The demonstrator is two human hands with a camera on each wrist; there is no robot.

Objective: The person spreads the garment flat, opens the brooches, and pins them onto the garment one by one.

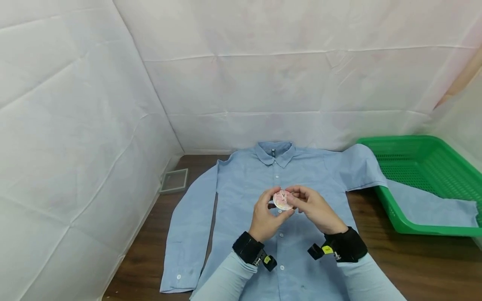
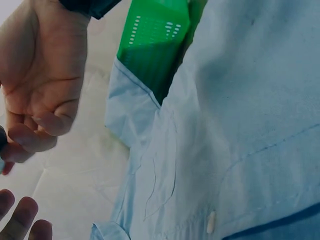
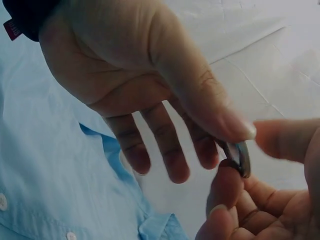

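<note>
Over the middle of a light blue button-up shirt (image 1: 241, 209), both hands hold a small round pink-and-white disc (image 1: 280, 200) that looks like a button badge. My left hand (image 1: 265, 217) pinches its edge between thumb and fingers. On the disc's other side, my right hand (image 1: 316, 209) grips it, thumb laid across the face. The right wrist view shows the disc (image 3: 241, 157) edge-on with a shiny rim; its back is hidden. In the left wrist view, the right hand (image 2: 42, 75) and left fingertips (image 2: 22, 215) appear at the left, the disc mostly cut off.
The shirt lies spread face up on a brown wooden table (image 1: 147, 251), collar at the far end. A green perforated basket (image 1: 433, 146) stands at right, with one sleeve (image 1: 429, 205) draped into it. A small pale-framed square (image 1: 174, 181) lies far left. White sheeting (image 1: 263, 83) encloses the table.
</note>
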